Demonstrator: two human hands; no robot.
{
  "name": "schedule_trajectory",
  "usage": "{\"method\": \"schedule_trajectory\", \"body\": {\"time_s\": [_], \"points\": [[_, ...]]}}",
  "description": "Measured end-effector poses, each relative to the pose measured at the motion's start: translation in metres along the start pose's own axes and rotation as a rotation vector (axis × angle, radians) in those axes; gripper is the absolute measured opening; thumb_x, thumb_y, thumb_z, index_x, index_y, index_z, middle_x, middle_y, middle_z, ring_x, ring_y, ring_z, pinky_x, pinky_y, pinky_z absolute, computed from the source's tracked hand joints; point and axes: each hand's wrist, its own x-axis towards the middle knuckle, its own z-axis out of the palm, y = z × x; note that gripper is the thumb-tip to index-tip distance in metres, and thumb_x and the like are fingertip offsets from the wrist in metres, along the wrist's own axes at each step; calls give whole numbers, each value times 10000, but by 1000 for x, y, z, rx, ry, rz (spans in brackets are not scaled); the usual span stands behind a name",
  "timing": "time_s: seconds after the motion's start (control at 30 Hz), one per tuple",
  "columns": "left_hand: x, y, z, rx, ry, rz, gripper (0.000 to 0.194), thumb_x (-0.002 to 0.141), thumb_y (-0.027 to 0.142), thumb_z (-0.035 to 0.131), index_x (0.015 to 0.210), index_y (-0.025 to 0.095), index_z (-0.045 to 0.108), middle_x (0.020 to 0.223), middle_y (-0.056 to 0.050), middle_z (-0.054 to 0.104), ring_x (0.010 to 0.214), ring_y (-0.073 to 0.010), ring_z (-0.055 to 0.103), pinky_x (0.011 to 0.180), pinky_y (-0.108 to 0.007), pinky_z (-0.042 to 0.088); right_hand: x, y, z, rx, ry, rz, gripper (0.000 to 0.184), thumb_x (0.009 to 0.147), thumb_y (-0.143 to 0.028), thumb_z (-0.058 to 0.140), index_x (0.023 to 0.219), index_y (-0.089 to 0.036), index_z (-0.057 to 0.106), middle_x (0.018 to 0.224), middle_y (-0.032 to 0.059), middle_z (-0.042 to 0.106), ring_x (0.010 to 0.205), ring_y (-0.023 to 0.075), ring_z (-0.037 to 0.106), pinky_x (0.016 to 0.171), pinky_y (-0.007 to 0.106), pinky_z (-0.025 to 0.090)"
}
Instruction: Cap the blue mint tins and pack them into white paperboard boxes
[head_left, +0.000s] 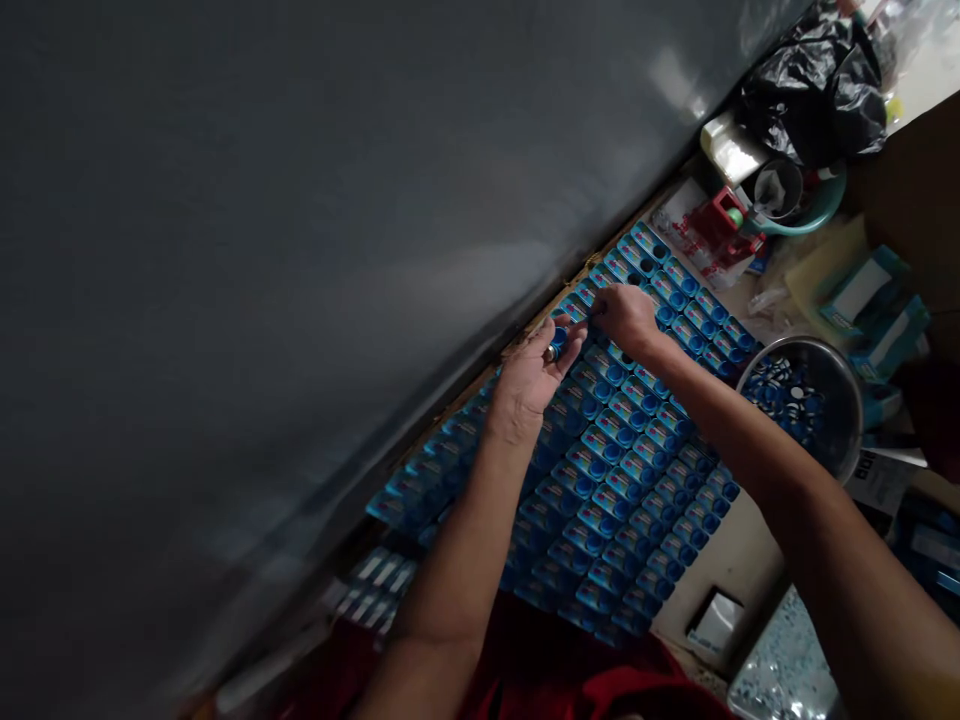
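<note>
Rows of small blue cards (615,430), each with a printed label and a round blue spot at one end, cover the work surface. Over their back edge, my left hand (525,370) is turned palm up, with its fingers curled round small blue round pieces (556,345). Just to its right, above the cards, my right hand (628,318) is closed in a pinch; what it holds is hidden. A few cards near the far end show dark round spots instead of blue ones.
Right of the cards stands a clear bowl (844,400) of blue and white round pieces. Beyond it are a red plastic item (724,225), a teal basin (825,205) and a black plastic bag (817,85). A grey wall (300,250) runs along the left.
</note>
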Motion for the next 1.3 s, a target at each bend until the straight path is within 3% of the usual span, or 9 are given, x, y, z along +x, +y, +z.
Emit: {"method": "schedule_trajectory", "body": {"time_s": [0.2, 0.33, 0.47, 0.6, 0.7, 0.83, 1.0, 1.1, 1.3], "points": [[5, 1, 0, -96, -27, -63, 313, 1097, 210, 481, 993, 79, 745, 983, -121, 793, 960, -176, 797, 966, -297, 638, 14, -4, -10, -126, -77, 46, 340, 778, -334, 862, 1103, -286, 773, 1145, 75, 791, 1063, 317, 733, 850, 365, 561], [-1, 4, -9, -87, 2, -82, 341, 1101, 242, 455, 1047, 76, 749, 831, -107, 778, 935, -191, 798, 968, -337, 638, 1, -11, -14, -103, -48, 4, 267, 838, -226, 774, 1101, -273, 773, 1160, 79, 781, 1077, 311, 720, 866, 373, 545], [0, 1, -15, -55, -24, -71, 357, 1094, 347, 513, 997, 111, 762, 846, -99, 783, 842, -177, 784, 915, -336, 645, -36, -25, -1, 87, 107, -229, 226, 960, -221, 630, 1106, -256, 799, 1154, 74, 748, 1074, 244, 683, 892, 327, 521], [5, -7, -10, -67, 0, -79, 362, 1087, 288, 542, 809, 138, 720, 765, -35, 744, 651, -100, 701, 837, -260, 632, -62, -26, 23, 219, 108, -391, 261, 947, -164, 610, 1075, -236, 826, 1085, 80, 735, 1041, 218, 659, 914, 304, 509], [0, -7, -4, -13, -44, -128, 372, 1099, 264, 498, 851, 123, 735, 824, -63, 762, 711, -112, 717, 849, -267, 629, -58, -11, 26, 341, 154, -252, 255, 892, -136, 645, 1050, -230, 822, 1000, 38, 752, 935, 187, 674, 879, 280, 512], [-6, 4, -3, 7, -109, -116, 353, 1107, 296, 467, 983, 109, 739, 915, -89, 774, 860, -148, 755, 929, -321, 621, -25, 18, 8, 304, 251, 28, 235, 855, -185, 701, 1057, -216, 818, 933, 16, 778, 871, 187, 691, 846, 287, 509], [-4, 18, -3, -38, -155, -99, 358, 1091, 365, 467, 1055, 115, 722, 953, -104, 771, 937, -187, 760, 1027, -363, 592, 4, 24, -9, 67, 179, 7, 240, 857, -166, 661, 1005, -213, 844, 1105, 62, 788, 1007, 222, 709, 909, 311, 521], [0, 21, -2, -66, -156, -106, 335, 1045, 269, 443, 1123, 98, 719, 1003, -136, 779, 1031, -226, 762, 1041, -383, 592, 8, 15, -12, -56, 95, 4, 267, 884, -157, 646, 1057, -225, 838, 1133, 79, 797, 1066, 255, 717, 938, 336, 529], [7, 18, -5, -60, -185, -86, 379, 931, 164, 431, 1111, 88, 757, 1105, -162, 794, 1170, -237, 738, 1080, -380, 577, 29, 7, -24, -172, -34, 163, 339, 748, -241, 895, 1075, -210, 811, 1146, 114, 793, 1092, 339, 729, 888, 382, 547]]}}
